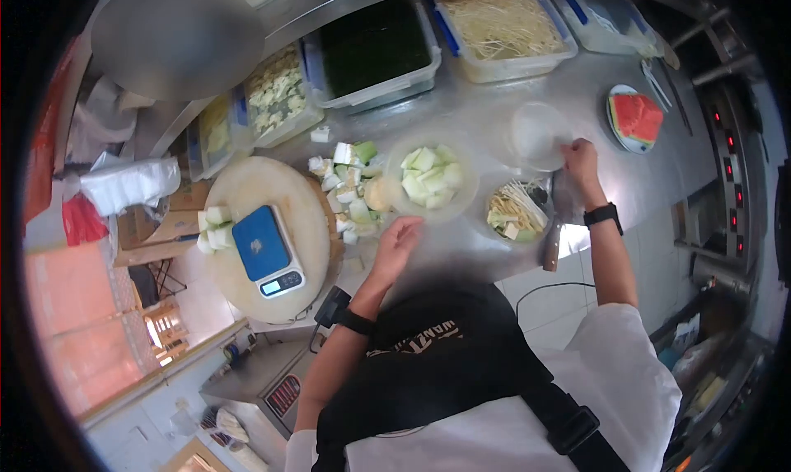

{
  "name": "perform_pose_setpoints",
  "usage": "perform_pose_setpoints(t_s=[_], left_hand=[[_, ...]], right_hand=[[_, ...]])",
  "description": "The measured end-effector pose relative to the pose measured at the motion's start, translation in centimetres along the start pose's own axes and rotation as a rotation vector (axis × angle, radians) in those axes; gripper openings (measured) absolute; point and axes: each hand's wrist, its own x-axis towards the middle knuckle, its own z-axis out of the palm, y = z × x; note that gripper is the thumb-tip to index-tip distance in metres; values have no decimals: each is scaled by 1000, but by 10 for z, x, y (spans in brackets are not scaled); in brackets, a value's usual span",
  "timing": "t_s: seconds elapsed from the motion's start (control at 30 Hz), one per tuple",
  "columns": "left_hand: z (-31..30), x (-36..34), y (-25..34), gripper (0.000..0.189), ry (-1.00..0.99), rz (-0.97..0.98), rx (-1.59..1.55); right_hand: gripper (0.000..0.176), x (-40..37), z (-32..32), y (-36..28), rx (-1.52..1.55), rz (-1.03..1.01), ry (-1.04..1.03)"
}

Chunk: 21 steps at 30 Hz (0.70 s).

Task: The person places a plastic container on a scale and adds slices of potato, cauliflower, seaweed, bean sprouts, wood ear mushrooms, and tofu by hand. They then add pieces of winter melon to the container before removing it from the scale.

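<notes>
Fingers of left hand (397,243), frame centre: loosely spread, holding nothing, just below the rim of bowl of pale green chunks (434,217), apparently not touching. Right hand (581,161), upper right: fingertips at edge of empty clear bowl (534,133); grip cannot be told. Knife (552,243) lies below, beside mushroom bowl (517,239).

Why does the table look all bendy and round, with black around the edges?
Head view: a very wide lens bends the steel counter into a curve and leaves a black ring at the rim; light glares white off the counter by the knife; the grey oval at top left is blurred smooth.
</notes>
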Motion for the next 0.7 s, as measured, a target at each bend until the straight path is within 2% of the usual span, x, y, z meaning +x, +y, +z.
perform_pose_setpoints(t_s=[0.07, 0.1, 0.17, 0.23, 0.27, 0.3, 0.33, 0.37, 0.4, 0.47, 0.53, 0.6, 0.63, 0.67, 0.7], left_hand=[[-13, -7, -5, 21, 121, 58, -17], [-22, -14, -6, 21, 141, 59, -18], [-40, -35, -8, 21, 116, -16, 55], [-57, -63, -16, 20, 162, 15, 67], [-67, -80, -21, 19, 178, 44, 84], [-75, -99, -22, 19, 231, 41, 81], [-83, -118, -21, 19, 248, 30, 56], [-92, -136, -21, 19, 262, 24, 31], [-102, -153, -26, 19, 311, 30, 26], [-120, -186, -45, 18, 418, 4, -50], [-138, -220, -69, 18, 496, 38, -24], [-152, -252, -94, 18, 695, -15, -143], [-159, -268, -103, 18, 769, -102, -146], [-167, -282, -114, 18, 777, -101, -172], [-174, -295, -128, 18, 835, -151, -228]], right_hand=[[26, 11, -8, 5, -227, -76, 40], [26, 15, -8, 9, -222, -90, 26], [26, 22, -11, 20, -336, -281, 87], [25, 29, -14, 34, -430, -356, 62], [34, 34, -14, 41, -531, -411, 57], [43, 40, -16, 40, -513, -282, -54], [46, 58, -16, 71, -694, -468, -15], [33, 64, -22, 73, -734, -467, -37], [30, 70, -25, 73, -502, -370, -58], [29, 101, -26, 110, -487, -260, 30], [31, 102, -41, 97, -725, -334, 15], [31, 102, -57, 100, -760, -543, 132], [31, 106, -63, 105, -769, -567, 132], [30, 109, -66, 111, -650, -351, 43], [29, 106, -71, 101, -598, -255, 1]])
